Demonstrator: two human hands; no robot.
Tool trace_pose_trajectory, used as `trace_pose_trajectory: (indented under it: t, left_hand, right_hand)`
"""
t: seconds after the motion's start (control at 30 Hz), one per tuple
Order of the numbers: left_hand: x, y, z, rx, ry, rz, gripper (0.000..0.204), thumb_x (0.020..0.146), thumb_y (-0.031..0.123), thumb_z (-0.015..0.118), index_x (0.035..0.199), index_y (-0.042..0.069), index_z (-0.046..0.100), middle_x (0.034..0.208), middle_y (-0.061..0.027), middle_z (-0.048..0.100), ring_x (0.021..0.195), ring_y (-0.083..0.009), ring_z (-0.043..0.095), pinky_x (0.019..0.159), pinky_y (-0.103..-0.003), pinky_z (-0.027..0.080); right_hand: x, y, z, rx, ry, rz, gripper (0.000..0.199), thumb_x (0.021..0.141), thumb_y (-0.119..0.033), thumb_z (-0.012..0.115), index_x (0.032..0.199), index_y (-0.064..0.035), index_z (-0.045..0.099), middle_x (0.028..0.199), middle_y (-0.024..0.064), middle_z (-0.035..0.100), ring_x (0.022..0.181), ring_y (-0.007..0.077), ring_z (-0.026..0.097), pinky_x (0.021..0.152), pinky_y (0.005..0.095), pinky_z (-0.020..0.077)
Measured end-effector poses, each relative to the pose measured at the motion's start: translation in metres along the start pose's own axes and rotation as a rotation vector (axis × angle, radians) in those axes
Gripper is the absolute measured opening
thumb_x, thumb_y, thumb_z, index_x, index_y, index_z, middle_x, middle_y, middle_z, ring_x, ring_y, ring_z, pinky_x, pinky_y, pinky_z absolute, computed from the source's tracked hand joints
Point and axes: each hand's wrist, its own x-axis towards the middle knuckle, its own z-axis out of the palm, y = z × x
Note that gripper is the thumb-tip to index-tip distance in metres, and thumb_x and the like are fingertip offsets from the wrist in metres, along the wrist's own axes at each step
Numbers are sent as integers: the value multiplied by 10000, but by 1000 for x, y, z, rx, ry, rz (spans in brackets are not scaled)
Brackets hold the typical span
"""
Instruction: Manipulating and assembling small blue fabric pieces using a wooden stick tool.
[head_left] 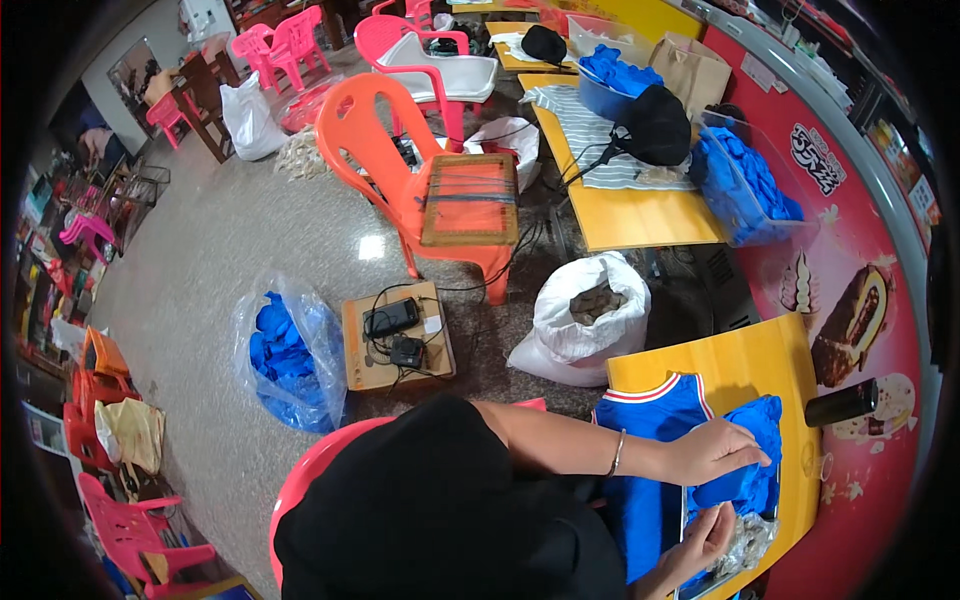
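Note:
I am at a yellow table (745, 365) at the lower right. A blue jersey (655, 415) with red and white trim lies on it. My left hand (715, 450), with a thin bracelet on the wrist, presses down on a crumpled blue cloth (755, 480) and grips its top. My right hand (705, 540) comes in from the lower edge, fingers curled on a pale crumpled bundle (748, 540) just below the blue cloth. A black cylinder (842, 402) lies at the table's far side.
A white sack (580, 335) stands left of the table. On the floor are a clear bag of blue cloth (290, 355) and a cardboard box (395, 340) with black devices. An orange chair (400, 170) and more yellow tables (640, 215) with bins of blue cloth stand behind.

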Motion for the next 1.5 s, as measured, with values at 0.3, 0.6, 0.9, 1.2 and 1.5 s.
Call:
trace_pose_trajectory:
  t: [0.3,0.6,0.9,1.2,1.5]
  left_hand:
    - [-8,12,0,39,167,-32,323,952,221,419,953,-4,651,779,-118,604,702,-235,586,633,-298,447]
    - [-18,-15,-20,-208,12,-481,383,966,310,398,950,21,648,865,-65,638,801,-94,575,734,-262,453]
    - [4,-1,-29,-482,100,-660,433,955,349,402,905,-18,626,772,-79,646,663,-117,616,656,-252,516]
    - [4,-21,-19,-130,-359,-391,305,945,203,470,814,-32,612,636,28,505,591,-34,438,527,-198,361]
    - [29,-27,-12,-150,-635,-468,296,919,220,511,820,-9,670,626,-9,547,608,-44,465,563,-205,380]
  right_hand:
    - [-13,-7,20,663,-105,233,218,933,-179,503,1101,-42,524,688,-14,487,502,-4,352,413,119,265]
    - [-20,-8,-1,-16,81,52,190,856,-58,539,1019,-5,619,747,-15,534,638,54,440,523,184,308]
    - [-4,-55,-19,-329,73,-203,242,729,39,656,946,-66,673,717,64,606,540,134,507,472,240,383]
    - [3,-62,-29,-623,105,-400,228,705,-35,679,920,-108,682,665,44,576,548,177,552,462,277,419]
    - [17,-53,-35,-746,-91,-672,200,646,-58,672,829,-140,677,618,-2,536,537,152,542,439,280,400]
